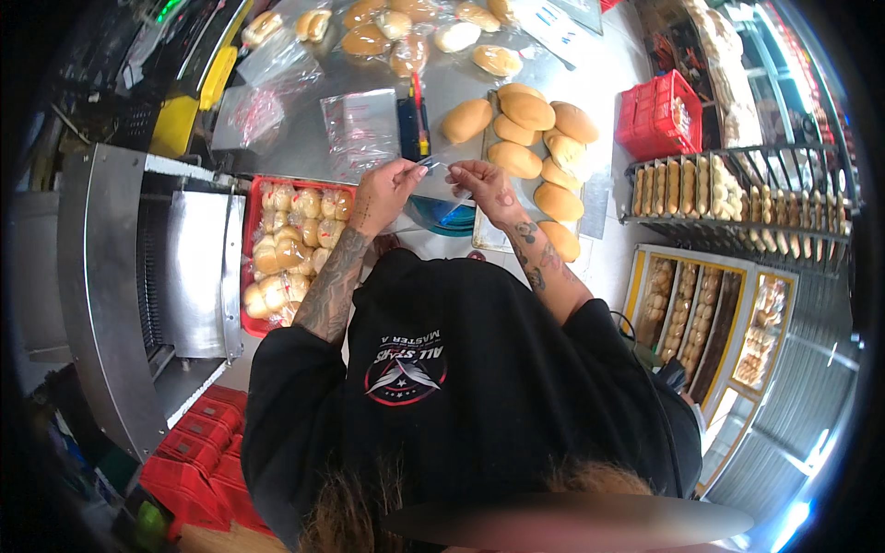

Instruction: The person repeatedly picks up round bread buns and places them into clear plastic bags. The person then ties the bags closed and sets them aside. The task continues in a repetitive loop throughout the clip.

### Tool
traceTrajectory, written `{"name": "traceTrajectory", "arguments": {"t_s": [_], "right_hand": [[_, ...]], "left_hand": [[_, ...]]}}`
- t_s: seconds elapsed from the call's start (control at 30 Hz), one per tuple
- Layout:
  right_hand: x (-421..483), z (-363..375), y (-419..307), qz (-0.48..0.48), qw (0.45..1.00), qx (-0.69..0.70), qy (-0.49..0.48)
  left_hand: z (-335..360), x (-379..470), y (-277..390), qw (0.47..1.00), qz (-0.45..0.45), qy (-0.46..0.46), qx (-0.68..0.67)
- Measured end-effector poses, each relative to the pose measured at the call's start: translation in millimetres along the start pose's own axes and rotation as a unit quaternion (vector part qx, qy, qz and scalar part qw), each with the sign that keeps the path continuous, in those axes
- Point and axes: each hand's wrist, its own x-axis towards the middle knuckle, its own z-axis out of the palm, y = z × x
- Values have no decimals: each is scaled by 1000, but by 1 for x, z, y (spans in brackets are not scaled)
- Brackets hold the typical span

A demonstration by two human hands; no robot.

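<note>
My left hand [388, 190] and my right hand [486, 186] face each other at the near edge of the metal table [290, 155]. Between them, a clear plastic bag [446, 197] is pinched at its edge by the fingertips of both; nothing can be seen inside it. A stack of clear bags [359, 128] lies beyond my left hand. Right of that stack stands a blue bag-neck tape sealer [409, 128]. Several unwrapped bread rolls [515, 160] rest beside and beyond my right hand, most of them on a baking tray [485, 236].
Left of me, a red crate [252, 207] holds bagged rolls, next to a steel machine [200, 276]. Bagged bread [366, 40] lies at the table's far side. A turquoise round container [446, 220] sits below my hands. On the right are a red crate [643, 114] and a bread rack [733, 153].
</note>
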Motion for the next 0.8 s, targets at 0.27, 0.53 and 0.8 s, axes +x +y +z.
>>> {"name": "traceTrajectory", "arguments": {"t_s": [0.27, 0.53, 0.8], "right_hand": [[-40, -71, 0, -41, 992, -95, 71], [-51, -104, 26, -35, 987, 159, 5], [-62, -128, 45, 6, 901, 423, -93]], "left_hand": [[56, 16, 67, 998, -44, 5, 34], [112, 14, 104, 919, 238, 189, 250], [125, 27, 59, 991, -55, -117, -32]]}}
